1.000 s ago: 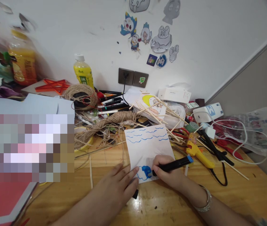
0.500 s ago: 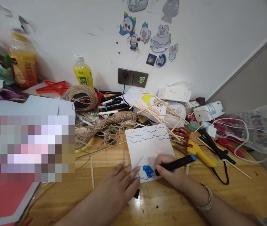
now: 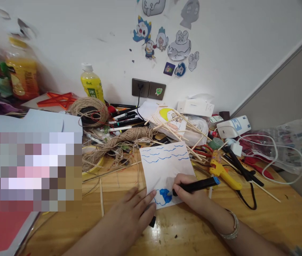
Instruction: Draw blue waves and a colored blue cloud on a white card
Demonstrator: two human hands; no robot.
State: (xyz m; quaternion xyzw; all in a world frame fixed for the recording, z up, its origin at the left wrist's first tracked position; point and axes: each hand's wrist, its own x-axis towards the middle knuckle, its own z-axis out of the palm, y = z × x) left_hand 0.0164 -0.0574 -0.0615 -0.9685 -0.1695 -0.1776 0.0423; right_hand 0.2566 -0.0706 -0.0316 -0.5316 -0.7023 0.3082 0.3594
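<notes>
Hands: left hand (image 3: 133,213) flat, fingers spread, pinning the paper (image 3: 164,161) near its bottom corner to the tabletop (image 3: 193,236); right hand (image 3: 190,197) pinching the black marker (image 3: 196,185), tip on the blue patch (image 3: 165,195). Risks: sheet skids if left pressure drops, my palm smears wet ink

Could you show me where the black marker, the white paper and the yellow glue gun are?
black marker (image 3: 199,185): head view, middle of its barrel.
white paper (image 3: 164,169): head view, bare middle of the sheet.
yellow glue gun (image 3: 221,173): head view, its yellow body.
</notes>
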